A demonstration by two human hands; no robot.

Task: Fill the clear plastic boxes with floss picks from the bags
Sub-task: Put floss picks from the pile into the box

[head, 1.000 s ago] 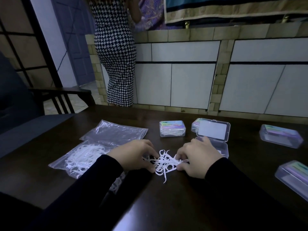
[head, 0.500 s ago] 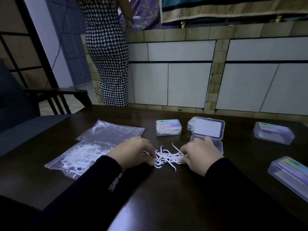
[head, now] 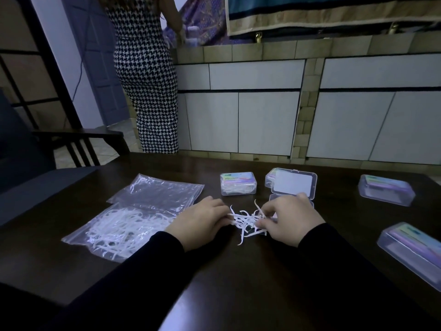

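Both hands pinch one tangled bunch of floss picks (head: 247, 222) on the dark table (head: 238, 283): left hand (head: 199, 223) at its 9 o'clock, right hand (head: 290, 220) at 3. The open box (head: 291, 187) sits at 12, the half-full bag (head: 124, 229) beyond the left hand

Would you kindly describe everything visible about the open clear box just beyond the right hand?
The open clear box is a small rectangular case of transparent plastic with rounded corners. Its hinged lid stands raised, tilted back, with a pale rectangular panel facing the camera. The base lies flat on the dark table, mostly hidden behind the right hand, so its contents cannot be told. Another box sits close behind the lid; whether they touch is unclear.
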